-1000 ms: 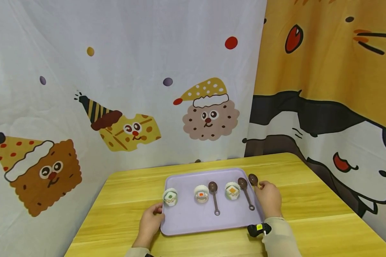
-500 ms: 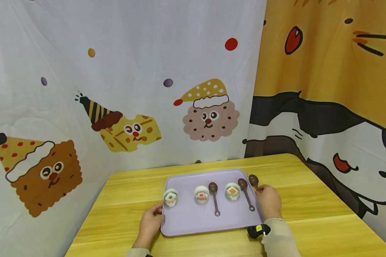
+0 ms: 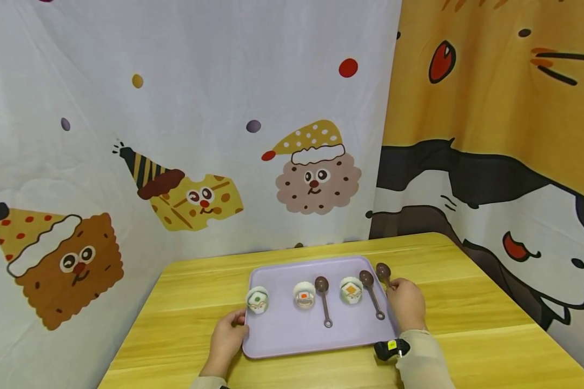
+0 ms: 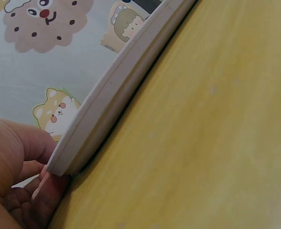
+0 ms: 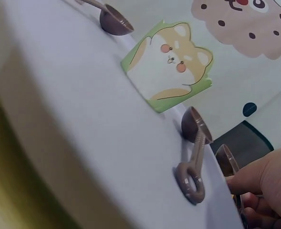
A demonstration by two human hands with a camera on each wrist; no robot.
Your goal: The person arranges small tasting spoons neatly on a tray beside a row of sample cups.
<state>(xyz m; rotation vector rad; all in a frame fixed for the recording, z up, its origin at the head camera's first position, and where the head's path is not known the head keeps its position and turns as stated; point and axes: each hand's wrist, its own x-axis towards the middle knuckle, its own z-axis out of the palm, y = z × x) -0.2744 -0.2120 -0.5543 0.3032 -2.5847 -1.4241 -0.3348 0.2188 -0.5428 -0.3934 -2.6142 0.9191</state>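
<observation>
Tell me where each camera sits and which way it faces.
Head: on the person's head, facing forward and down at the lavender tray; left grip, right grip and both sleeves show.
Left wrist: on that wrist, looking low along the tray toward the cartoon curtain; left grip shows, holding the tray's edge.
Right wrist: on that wrist, looking across the tray toward the curtain; right grip shows, holding a brown spoon.
Head and right wrist share that spoon.

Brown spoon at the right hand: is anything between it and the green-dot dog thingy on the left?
Yes. Going left from that brown spoon, the tray holds a second spoon, the orange-diamond dog figure, a third spoon, then the girl figure.
</observation>
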